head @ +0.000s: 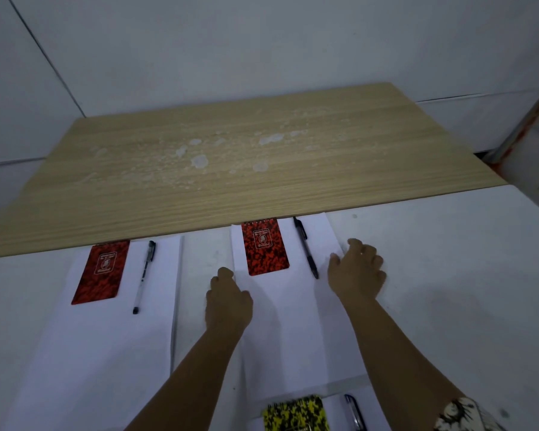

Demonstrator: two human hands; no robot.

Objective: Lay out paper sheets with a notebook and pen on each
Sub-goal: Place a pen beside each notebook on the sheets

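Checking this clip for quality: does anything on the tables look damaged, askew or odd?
Yes. The wooden tabletop has pale blotchy patches across its middle, like worn or blistered finish. The left red notebook lies slightly tilted.
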